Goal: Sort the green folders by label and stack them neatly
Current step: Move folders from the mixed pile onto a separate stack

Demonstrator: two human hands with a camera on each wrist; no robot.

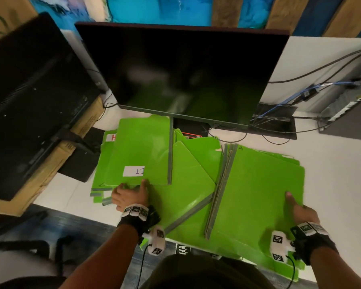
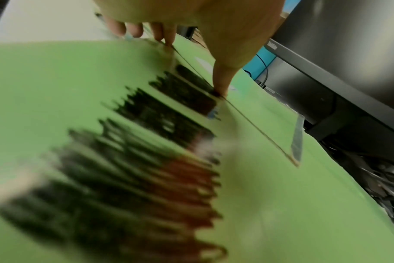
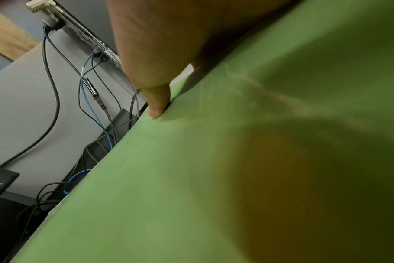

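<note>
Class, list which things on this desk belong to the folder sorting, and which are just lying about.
Belongs to the job:
- I.T folder, gripped by left hand
- right folder stack, gripped by right hand
- loose folders between

Just lying about:
- monitor
- cables
- cardboard box

Glossy smooth plastic green folders (image 1: 258, 184), paper label (image 1: 133, 171), matt white desk (image 1: 331, 174), glossy monitor (image 1: 181, 74)

head looks down; wrist views skim the green folders (image 1: 258, 195) closely.
</note>
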